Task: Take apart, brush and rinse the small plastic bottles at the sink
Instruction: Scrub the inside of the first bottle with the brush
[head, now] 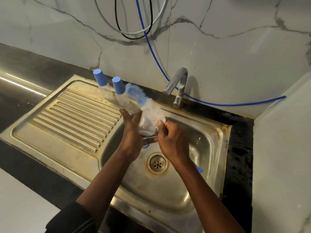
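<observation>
Head view: left hand [133,133] grips bottle [146,126]; right hand [172,139] grips brush [148,106] laid across it, over sink [211,148] basin.

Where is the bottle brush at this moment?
Head view, centre: the blue and white bristled bottle brush slants over the steel sink's back left, gripped by the right hand, white bristles against the clear plastic bottle in the left hand.

One person's two arms, seen from above. The left hand [133,132] and right hand [173,140] lead back to bare forearms. A black sleeve [72,217], bunched in soft folds, covers the left arm from the elbow, at the near edge of the steel sink [159,199].
</observation>
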